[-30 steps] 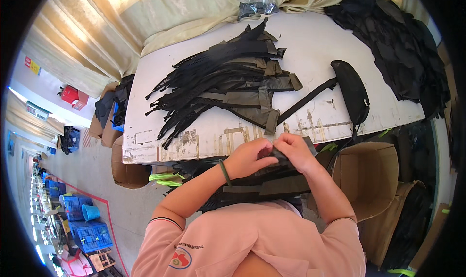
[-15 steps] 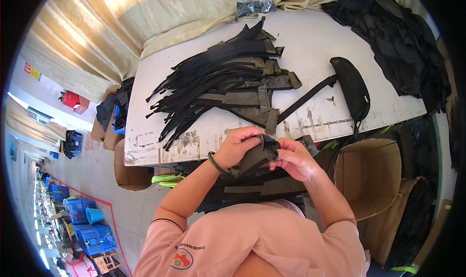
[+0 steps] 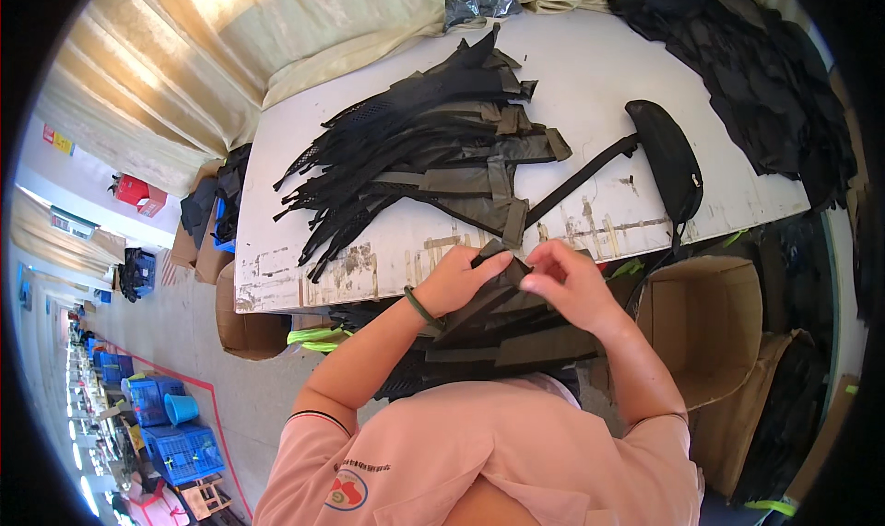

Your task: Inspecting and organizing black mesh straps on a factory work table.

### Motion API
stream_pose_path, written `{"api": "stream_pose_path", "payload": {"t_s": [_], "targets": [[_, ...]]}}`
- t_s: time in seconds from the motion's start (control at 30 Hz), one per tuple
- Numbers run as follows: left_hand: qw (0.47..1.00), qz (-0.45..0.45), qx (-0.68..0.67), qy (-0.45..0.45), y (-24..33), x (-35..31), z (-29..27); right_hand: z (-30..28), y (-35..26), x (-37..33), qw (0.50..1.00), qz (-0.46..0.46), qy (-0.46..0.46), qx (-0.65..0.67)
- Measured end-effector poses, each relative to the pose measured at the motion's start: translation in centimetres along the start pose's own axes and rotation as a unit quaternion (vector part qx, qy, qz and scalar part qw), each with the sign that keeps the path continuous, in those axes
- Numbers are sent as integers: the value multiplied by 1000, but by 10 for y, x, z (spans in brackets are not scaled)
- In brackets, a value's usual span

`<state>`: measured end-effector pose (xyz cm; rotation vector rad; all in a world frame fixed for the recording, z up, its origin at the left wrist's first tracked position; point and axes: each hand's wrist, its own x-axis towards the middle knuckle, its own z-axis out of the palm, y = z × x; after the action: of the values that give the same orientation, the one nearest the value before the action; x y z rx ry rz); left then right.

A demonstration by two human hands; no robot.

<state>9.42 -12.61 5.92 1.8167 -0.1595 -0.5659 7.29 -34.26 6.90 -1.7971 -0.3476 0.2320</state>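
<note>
A folded dark grey-brown and black fabric piece [image 3: 481,316] is held in front of my chest, just off the table's near edge. My left hand [image 3: 461,282], with a green bangle at its wrist, pinches the piece near its upper end, thumb on top. The fingers of my right hand [image 3: 573,288] are bent, with thumb and fingertips at the piece's right edge. Beyond my hands, a pile of similar black and grey-brown strap pieces with mesh [image 3: 424,148] lies on the white table [image 3: 590,74]. More dark pieces [image 3: 502,355] hang or lie below my forearms.
A black curved pouch with a strap [image 3: 666,162] lies right of the pile. A large heap of dark fabric [image 3: 747,74] covers the table's far right. An open cardboard box [image 3: 701,332] stands by my right arm; another box [image 3: 249,323] is under the table's left corner.
The fabric piece, bunched between both hands before, now lies flatter. My right hand has shifted slightly up and right, and its fingers have changed position at the edge.
</note>
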Motion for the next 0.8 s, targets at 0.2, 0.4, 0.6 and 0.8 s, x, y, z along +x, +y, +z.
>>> {"api": "stream_pose_path", "payload": {"t_s": [0.2,0.4,0.6,0.8], "targets": [[987,-70,-147,-1,-5,2,5,-24,28,7,989,95,30,110],[998,7,-66,-7,-23,12,5,-23,1,8,995,63,-78,22],[897,278,342,-38,-65,-18,43,-49,35,61,941,75,-113,-310],[904,214,353,-110,-100,-19,64,3,79,160,922,111,20,-372]]}}
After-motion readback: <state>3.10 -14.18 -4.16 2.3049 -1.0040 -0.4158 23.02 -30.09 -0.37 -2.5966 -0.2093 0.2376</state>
